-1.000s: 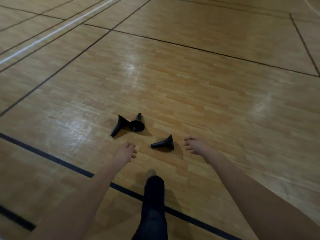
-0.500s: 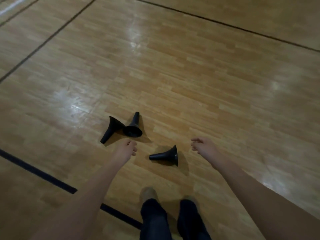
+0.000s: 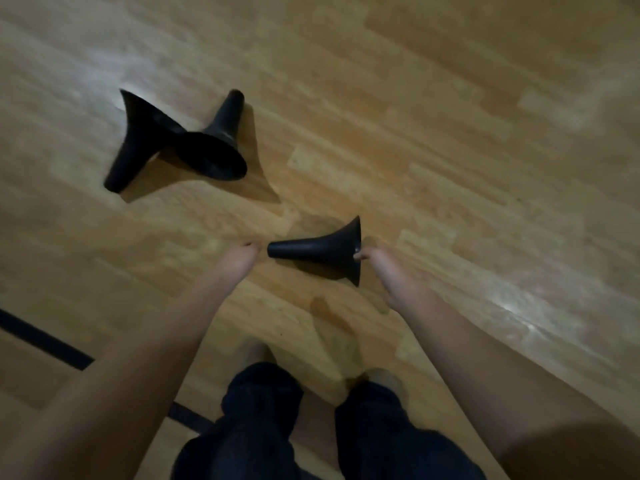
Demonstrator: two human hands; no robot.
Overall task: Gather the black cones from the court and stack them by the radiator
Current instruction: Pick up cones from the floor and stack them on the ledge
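Black cone nearest me (image 3: pixel 315 252) lies on its side in the middle of the frame, narrow tip pointing left and flared base to the right, on the wooden floor (image 3: pixel 467 150). My right hand (image 3: pixel 384 275) is at that base, fingertips touching the rim. Whether they have closed on it I cannot tell, since the hand is seen end-on and blurred. My left hand (image 3: pixel 239 263) is just beside the narrow tip, apart from it. I cannot tell whether its fingers are curled or loose.

In the upper left of the frame lie two more. The second cone (image 3: pixel 133 147) is on its side with its tip towards the lower left. The third cone (image 3: pixel 216 147) touches it, wide mouth turned towards me and tip towards the top of the frame. Both are well apart from my hands.

By my reckoning the task is at its very start: no cone is off the floor, none is nested in another, and no radiator shows in view. Left to do: lift this one, collect the other two, carry all three over and stack them
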